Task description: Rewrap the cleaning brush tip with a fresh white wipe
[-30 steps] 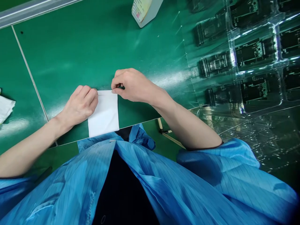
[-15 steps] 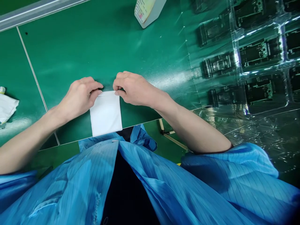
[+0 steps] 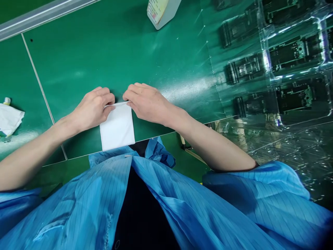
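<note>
A folded white cloth (image 3: pixel 117 127) lies flat at the front edge of the green table, its near side by my blue coat. My left hand (image 3: pixel 96 105) pinches its far left corner between thumb and curled fingers. At the far right corner, my right hand (image 3: pixel 145 102) grips the same far edge with thumb and fingertips. That edge is slightly raised between the two hands. Parts of both corners are hidden by the fingers.
Clear plastic trays (image 3: pixel 270 78) with dark circuit-board parts stand at the right. A white box-like container (image 3: pixel 163 14) with a printed label is at the back. Another white cloth (image 3: pixel 10 119) lies far left beside a small bottle-like cap (image 3: pixel 7 101). The green table (image 3: pixel 104 52) has a pale seam.
Both hands have closed further over the cloth's far edge, and that edge now lifts a little. My view has shifted slightly; the cloth's near part stays in place.
</note>
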Demonstrator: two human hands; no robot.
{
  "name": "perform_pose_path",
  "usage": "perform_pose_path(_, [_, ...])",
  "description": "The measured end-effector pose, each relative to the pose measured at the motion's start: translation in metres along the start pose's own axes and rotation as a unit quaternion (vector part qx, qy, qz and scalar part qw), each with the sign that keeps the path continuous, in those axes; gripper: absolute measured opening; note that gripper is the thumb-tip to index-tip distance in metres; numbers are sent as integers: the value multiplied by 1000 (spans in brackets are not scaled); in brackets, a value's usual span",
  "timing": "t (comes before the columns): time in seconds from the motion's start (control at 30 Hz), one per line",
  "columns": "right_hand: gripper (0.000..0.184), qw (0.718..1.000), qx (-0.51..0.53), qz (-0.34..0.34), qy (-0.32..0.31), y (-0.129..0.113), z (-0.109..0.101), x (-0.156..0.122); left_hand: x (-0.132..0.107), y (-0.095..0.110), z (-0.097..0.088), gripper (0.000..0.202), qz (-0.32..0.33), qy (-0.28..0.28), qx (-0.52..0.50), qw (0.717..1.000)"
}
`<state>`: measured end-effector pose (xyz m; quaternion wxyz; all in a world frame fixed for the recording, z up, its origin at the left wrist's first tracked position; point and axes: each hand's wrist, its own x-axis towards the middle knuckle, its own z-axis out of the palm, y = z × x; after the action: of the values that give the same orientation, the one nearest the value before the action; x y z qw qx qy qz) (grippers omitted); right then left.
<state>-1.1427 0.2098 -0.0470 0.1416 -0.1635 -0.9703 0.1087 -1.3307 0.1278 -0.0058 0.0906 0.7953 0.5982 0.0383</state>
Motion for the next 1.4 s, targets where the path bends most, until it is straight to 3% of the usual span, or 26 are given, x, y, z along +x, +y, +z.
perform_pose_path(0.17, [29, 998, -62, -24, -1, -3, 1, -3, -1, 3, 2, 26, 33, 11, 49, 998])
perform_pose_path(0.37, [41, 988, -120, -97, 29, -3, 3, -9, -12, 14, 12, 32, 68, 55, 196, 977])
perform_pose_path(0.5, [39, 979, -160, -119, 43, -11, 5, -21, -25, 26, 17, 40, 97, 43, 243, 964])
perform_pose_path(0.7, [36, 996, -69, -23, 58, -17, 10, -42, -40, 28, 24, 42, 89, 41, 216, 971])
perform_pose_path(0.83, [41, 979, 82, 74, 170, -14, 14, -47, -41, 24, 25, 42, 108, 46, 254, 960])
perform_pose_path(0.9, [44, 973, 91, 96, 191, -17, 16, -45, -40, 23, 24, 39, 107, 49, 231, 966])
perform_pose_path(1.17, [40, 989, -37, 97, 104, -35, 23, -37, -38, 28, 22, 34, 117, 70, 239, 961])
perform_pose_path(1.4, [38, 990, -37, 105, 92, -39, 23, -39, -17, 24, 13, 28, 7, 78, 97, 992])
